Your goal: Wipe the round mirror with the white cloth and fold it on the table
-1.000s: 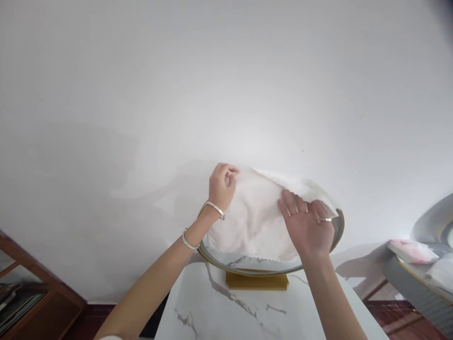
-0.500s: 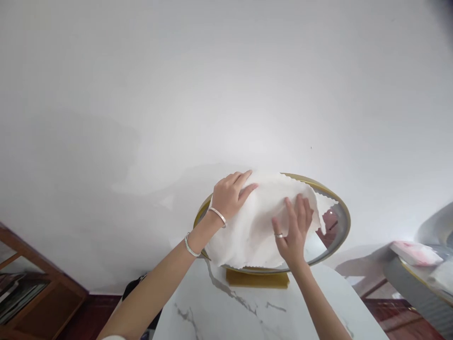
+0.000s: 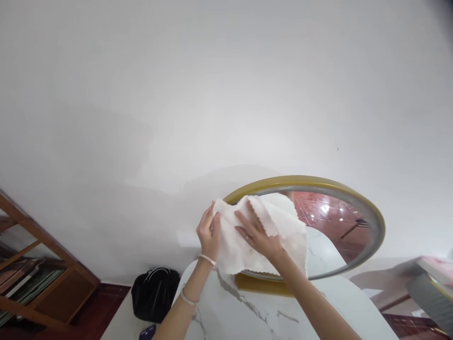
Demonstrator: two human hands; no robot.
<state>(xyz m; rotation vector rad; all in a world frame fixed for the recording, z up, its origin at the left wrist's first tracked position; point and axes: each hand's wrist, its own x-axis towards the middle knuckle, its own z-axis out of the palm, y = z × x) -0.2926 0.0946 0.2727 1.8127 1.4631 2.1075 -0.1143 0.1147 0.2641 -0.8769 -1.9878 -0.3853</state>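
A white cloth (image 3: 233, 250) with zigzag edges lies over the left part of an oval mirror (image 3: 339, 226) in a gold frame. The mirror stands on a gold base (image 3: 264, 284) on a white marbled table (image 3: 244, 311). My left hand (image 3: 209, 231) is closed on the cloth's left edge, at the mirror's left rim. My right hand (image 3: 258, 234) presses on the cloth with its fingers spread, partly under a fold. The mirror's right part is uncovered and reflects a red tiled floor.
A black bag (image 3: 155, 293) sits left of the table, near a wooden shelf (image 3: 71, 293) with papers. A grey ribbed object (image 3: 430, 293) with a pink and white packet (image 3: 437, 268) stands at right. Behind the mirror rises a white wall (image 3: 226, 94).
Both hands have moved left across the mirror with the cloth, uncovering its right part. My left hand has closed on the cloth's edge. The view has shifted, showing more of the black bag.
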